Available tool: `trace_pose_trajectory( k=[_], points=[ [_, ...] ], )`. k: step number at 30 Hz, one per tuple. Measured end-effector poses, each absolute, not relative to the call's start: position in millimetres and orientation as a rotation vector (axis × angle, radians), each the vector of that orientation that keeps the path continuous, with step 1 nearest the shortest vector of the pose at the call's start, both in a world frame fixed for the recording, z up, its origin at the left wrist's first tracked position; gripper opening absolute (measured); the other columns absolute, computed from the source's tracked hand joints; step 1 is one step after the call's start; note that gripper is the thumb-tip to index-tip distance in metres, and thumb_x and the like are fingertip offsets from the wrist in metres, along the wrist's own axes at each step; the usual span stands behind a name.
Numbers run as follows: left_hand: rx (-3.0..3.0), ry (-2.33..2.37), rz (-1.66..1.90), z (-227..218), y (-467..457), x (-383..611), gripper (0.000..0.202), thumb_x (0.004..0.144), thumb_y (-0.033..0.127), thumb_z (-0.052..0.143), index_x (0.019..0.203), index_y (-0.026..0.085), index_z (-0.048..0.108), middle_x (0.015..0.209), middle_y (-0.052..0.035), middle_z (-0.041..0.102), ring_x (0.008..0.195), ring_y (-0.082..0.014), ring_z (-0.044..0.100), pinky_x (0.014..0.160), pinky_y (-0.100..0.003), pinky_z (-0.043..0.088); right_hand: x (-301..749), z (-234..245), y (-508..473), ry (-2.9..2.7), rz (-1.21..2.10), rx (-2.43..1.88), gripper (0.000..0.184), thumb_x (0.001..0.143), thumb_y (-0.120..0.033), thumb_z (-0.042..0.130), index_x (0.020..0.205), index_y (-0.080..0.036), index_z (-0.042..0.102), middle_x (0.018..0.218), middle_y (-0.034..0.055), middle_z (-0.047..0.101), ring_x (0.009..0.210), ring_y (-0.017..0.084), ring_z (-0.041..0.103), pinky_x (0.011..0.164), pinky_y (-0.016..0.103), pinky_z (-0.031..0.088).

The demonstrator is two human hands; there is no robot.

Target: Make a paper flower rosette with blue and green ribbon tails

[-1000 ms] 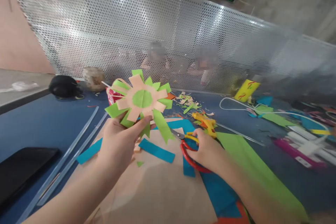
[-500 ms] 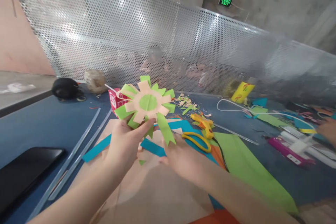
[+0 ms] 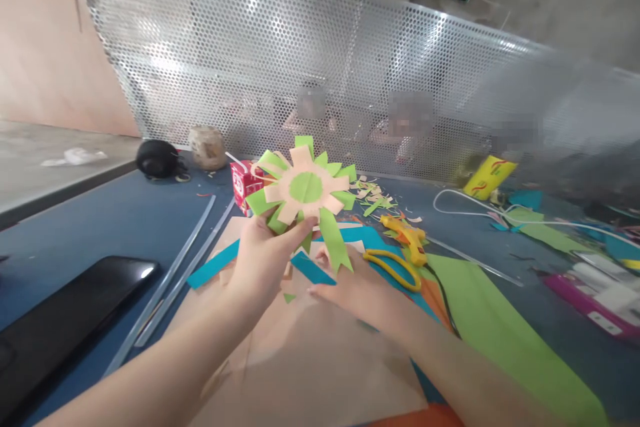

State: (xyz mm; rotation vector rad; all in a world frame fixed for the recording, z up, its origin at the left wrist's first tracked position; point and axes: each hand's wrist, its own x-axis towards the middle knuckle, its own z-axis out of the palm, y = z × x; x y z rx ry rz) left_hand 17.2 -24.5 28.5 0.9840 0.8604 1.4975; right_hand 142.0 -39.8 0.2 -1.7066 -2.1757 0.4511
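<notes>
One paper flower [image 3: 305, 190], peach petals over green ones, is being pinched at its lower edge by the left hand [image 3: 265, 260], thumb in front, and it is standing upright above the table. The right hand [image 3: 357, 285] is lying open, holding nothing, with its fingertips just beside one blue strip [image 3: 311, 268] on the tan sheet [image 3: 310, 360]. One pair of yellow scissors [image 3: 393, 265] is lying just right of that hand, with one glue gun [image 3: 407, 233] behind them. Two clear glue sticks [image 3: 183, 263] are lying side by side at left, near one black phone [image 3: 65, 320].
</notes>
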Motion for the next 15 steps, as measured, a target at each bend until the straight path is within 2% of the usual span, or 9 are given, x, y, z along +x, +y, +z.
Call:
trace_pose_trajectory(
  k=[3,8,11,13,15],
  points=[
    [1.006,0.856,1.496,26,-23,16,0.032,0.059,0.019,0.072,0.090,0.014,0.063,0.084,-0.0047,0.069,0.071,-0.0162,0.065,0.068,-0.027,0.053,135,4,-38,-2.208,0.543,-1.665,0.026,0.069,-0.009,0.062,0.093,-0.016,0.053,0.095,0.0065,0.058,0.088,0.019,0.055,0.080,0.031,0.043],
    [1.022,0.849,1.512,26,-22,18,0.034,0.058,0.020,0.072,0.090,0.012,0.063,0.084,-0.0066,0.069,0.075,-0.0207,0.065,0.074,-0.034,0.053,135,11,-34,-2.166,0.676,-1.710,0.017,0.064,-0.004,0.061,0.069,-0.017,0.052,0.075,0.0001,0.060,0.072,0.014,0.058,0.064,0.021,0.044],
    [1.023,0.836,1.507,26,-21,16,0.036,0.057,0.021,0.073,0.091,0.013,0.063,0.081,-0.0058,0.069,0.072,-0.0205,0.065,0.074,-0.036,0.053,136,11,-34,-2.208,0.633,-1.726,0.016,0.065,-0.005,0.059,0.073,-0.018,0.055,0.072,-0.0002,0.061,0.069,0.015,0.059,0.059,0.022,0.044],
    [1.011,0.825,1.513,25,-20,14,0.034,0.057,0.020,0.073,0.089,0.013,0.063,0.082,-0.0051,0.069,0.071,-0.0188,0.065,0.072,-0.033,0.054,135,7,-35,-2.253,0.529,-1.716,0.017,0.068,-0.007,0.057,0.080,-0.018,0.057,0.078,0.0026,0.062,0.075,0.018,0.059,0.064,0.026,0.046],
    [1.026,0.801,1.528,23,-21,14,0.031,0.059,0.020,0.072,0.089,0.014,0.063,0.085,-0.0044,0.069,0.072,-0.0177,0.065,0.071,-0.030,0.054,133,-2,-34,-2.263,0.390,-1.701,0.015,0.072,-0.016,0.058,0.087,-0.018,0.058,0.091,0.0073,0.062,0.091,0.025,0.057,0.076,0.035,0.045]
  ],
)
